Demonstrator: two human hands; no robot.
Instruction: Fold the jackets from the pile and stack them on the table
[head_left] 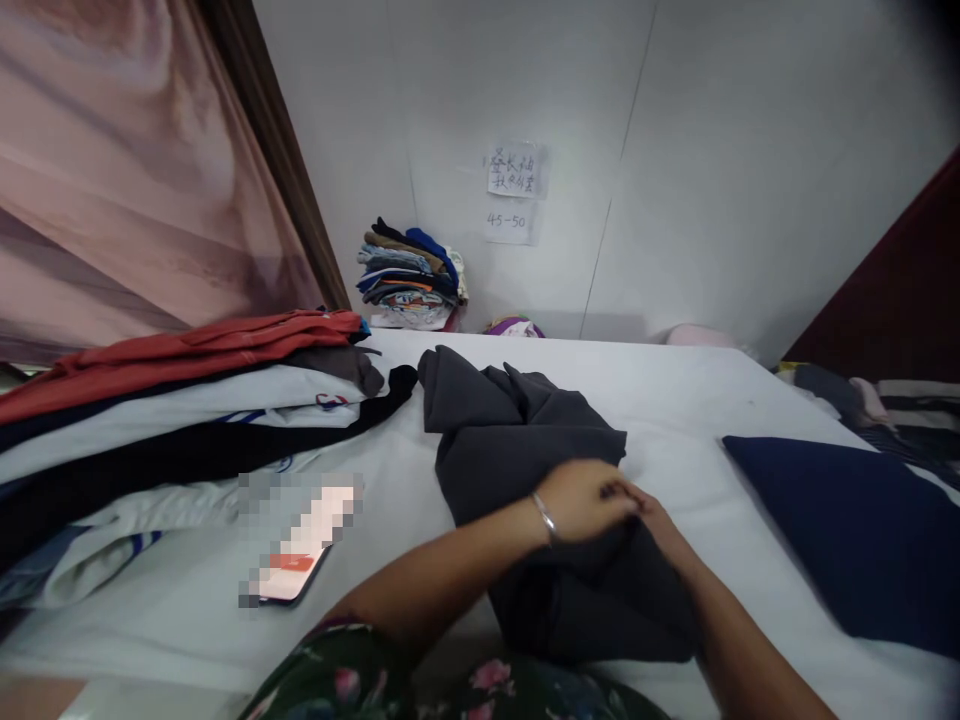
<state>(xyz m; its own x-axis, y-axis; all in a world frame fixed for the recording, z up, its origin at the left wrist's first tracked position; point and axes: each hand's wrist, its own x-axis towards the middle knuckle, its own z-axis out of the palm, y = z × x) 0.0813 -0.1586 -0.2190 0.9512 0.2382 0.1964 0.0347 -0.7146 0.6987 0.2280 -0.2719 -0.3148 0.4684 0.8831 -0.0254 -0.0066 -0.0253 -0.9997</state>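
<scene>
A dark grey garment [517,460], loosely folded and bunched, lies in front of me on the white-covered table [675,390]. My left hand [589,500], with a silver bracelet at the wrist, rests across its middle, fingers curled in and closed on the cloth. My right hand [651,510] comes in from the right and meets the left fingertips at the garment's right side. Its fingers are bent at the cloth and partly hidden behind the left hand. The garment's nearer part hangs in folds below both wrists.
At left lies a layered pile of clothes, a red garment [187,350] on top. A phone [307,550] lies nearer me. A folded navy garment [855,540] is at right. Against the wall stand a stack of folded clothes [411,275] and, above, paper notes [514,190].
</scene>
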